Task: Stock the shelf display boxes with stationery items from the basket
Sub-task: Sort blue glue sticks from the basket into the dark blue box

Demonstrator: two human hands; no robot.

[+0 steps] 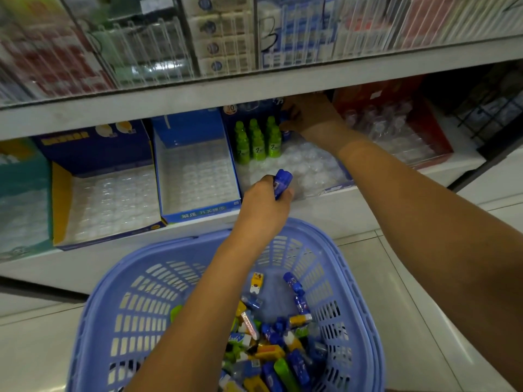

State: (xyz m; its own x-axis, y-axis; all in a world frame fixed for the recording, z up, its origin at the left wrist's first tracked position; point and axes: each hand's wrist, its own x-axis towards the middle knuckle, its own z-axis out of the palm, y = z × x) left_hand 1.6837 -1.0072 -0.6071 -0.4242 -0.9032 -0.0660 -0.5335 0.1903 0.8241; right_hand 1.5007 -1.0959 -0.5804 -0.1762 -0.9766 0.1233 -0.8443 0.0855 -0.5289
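So I've got a blue bottle-shaped eraser thing (282, 183) pinched in my left hand (264, 205), dead centre of the frame, hovering just at the front lip of the display box (336, 187) with the clear bubble tray. My right hand (308, 114) is up at the back of that same box, just under the upper shelf (198, 94), fingers curled around what looks like another blue piece next to the row of green bottles (257, 138). It's blurry there, so I can't say for sure how tight that grip is.

These look light, hard and a bit slick, plastic-wrapped probably, so I'd guess a fingertip pinch round the middle of the body is plenty, cap end up, then seat the base in a tray dimple. The tray looks thin and floppy, so pressing hard seems like a bad idea.

Plenty more stock sits in the purple basket (119, 278) at the bottom of the frame, mixed blue, green and yellow. Two boxes at centre left look empty.
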